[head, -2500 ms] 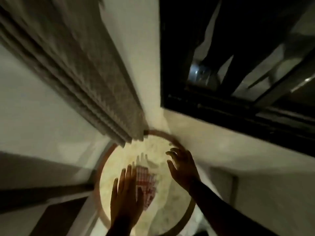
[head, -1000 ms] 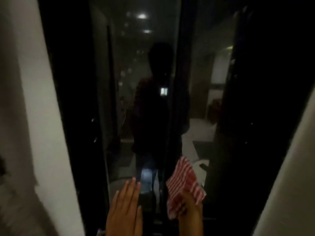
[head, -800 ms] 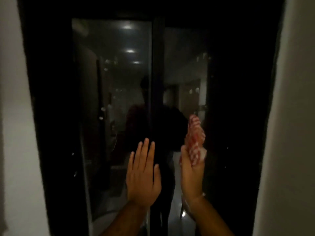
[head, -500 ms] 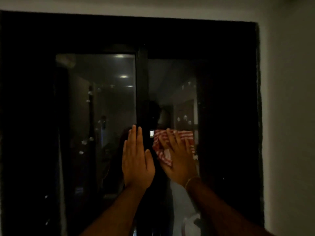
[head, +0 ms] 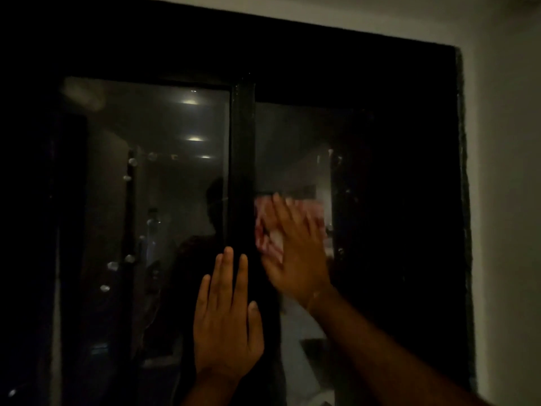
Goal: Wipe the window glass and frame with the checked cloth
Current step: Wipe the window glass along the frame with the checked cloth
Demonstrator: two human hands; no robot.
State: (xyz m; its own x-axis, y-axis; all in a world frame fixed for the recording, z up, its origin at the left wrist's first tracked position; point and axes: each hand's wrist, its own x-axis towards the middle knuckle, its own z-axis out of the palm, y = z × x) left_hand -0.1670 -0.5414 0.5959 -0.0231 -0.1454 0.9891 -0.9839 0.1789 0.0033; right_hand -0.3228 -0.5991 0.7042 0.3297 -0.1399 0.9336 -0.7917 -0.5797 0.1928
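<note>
A dark window fills the view, with a black frame (head: 292, 48) and a black centre bar (head: 241, 148) between two panes. The left glass pane (head: 164, 171) reflects ceiling lights and a person's dark outline. My right hand (head: 295, 259) presses the red-and-white checked cloth (head: 265, 230) flat against the right glass pane (head: 289, 148), just right of the centre bar. The cloth shows above and left of my fingers. My left hand (head: 227, 320) lies flat with fingers together over the lower part of the centre bar, holding nothing.
A pale wall (head: 503, 200) runs down the right side of the window and above its top edge. The right part of the window opening (head: 395, 200) is very dark. The room is dim.
I picked the cloth up from the round table, turned to the window and pressed it on the right pane. Since half a second ago my left hand has dropped lower than the right.
</note>
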